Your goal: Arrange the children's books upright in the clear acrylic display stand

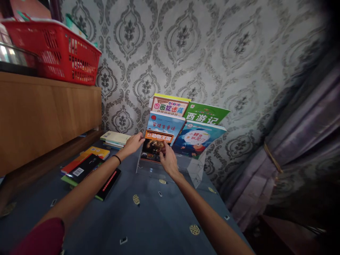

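A clear display rack (pixel 198 170) holds picture books in tiers, leaning back against the wall side. In its front left pocket stands an animal book (pixel 152 146) with an orange title band and a lion on a dark cover. My right hand (pixel 169 161) rests against the lower right of this cover, its thumb and fingers apart. Reaching to the rack's left edge, my left hand (pixel 133 142) has its fingers stretched out beside the same book. Behind it are a light-blue book (pixel 164 124) and a brown-and-yellow one (pixel 170 105). To the right stand a dark-blue book (pixel 193 138) and a green book (pixel 205 113).
Loose books (pixel 85 166) lie overlapping on the blue patterned cloth (pixel 156 219) at left. Another small stack (pixel 115 138) sits near the wall. A red basket (pixel 77 56) stands on a wooden cabinet (pixel 50 109). A tied curtain (pixel 257 170) hangs at right.
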Action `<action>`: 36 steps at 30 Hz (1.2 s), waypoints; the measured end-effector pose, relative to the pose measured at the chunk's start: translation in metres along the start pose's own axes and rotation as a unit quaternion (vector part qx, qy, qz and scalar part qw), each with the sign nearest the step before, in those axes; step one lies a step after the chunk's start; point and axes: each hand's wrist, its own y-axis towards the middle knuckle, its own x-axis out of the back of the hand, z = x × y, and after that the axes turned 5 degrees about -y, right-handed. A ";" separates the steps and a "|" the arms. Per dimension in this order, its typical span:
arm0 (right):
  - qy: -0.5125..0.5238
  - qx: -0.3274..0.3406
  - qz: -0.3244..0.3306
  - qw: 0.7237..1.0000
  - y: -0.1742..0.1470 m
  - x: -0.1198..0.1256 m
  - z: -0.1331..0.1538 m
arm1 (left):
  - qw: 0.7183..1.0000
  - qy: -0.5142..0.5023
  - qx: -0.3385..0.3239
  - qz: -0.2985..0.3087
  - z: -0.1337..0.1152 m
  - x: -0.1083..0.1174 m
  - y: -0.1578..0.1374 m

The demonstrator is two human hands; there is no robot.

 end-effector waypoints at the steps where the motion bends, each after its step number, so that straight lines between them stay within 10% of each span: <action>1: 0.001 0.000 -0.001 1.000 0.000 -0.001 0.000 | 1.000 -0.002 -0.002 0.000 0.000 0.001 -0.001; 9: 0.010 0.008 -0.011 1.000 -0.002 -0.006 -0.001 | 1.000 -0.004 -0.002 0.019 0.001 0.002 -0.026; 21: 0.072 0.055 0.027 0.996 -0.042 -0.021 0.002 | 0.982 0.157 0.082 0.070 0.044 0.021 -0.190; 30: 0.100 0.053 0.053 0.992 -0.050 -0.026 0.018 | 0.935 0.261 0.226 0.086 0.121 0.079 -0.215; 36: 0.177 0.131 0.213 0.952 -0.090 -0.074 0.067 | 0.932 0.259 0.218 0.129 0.122 0.083 -0.225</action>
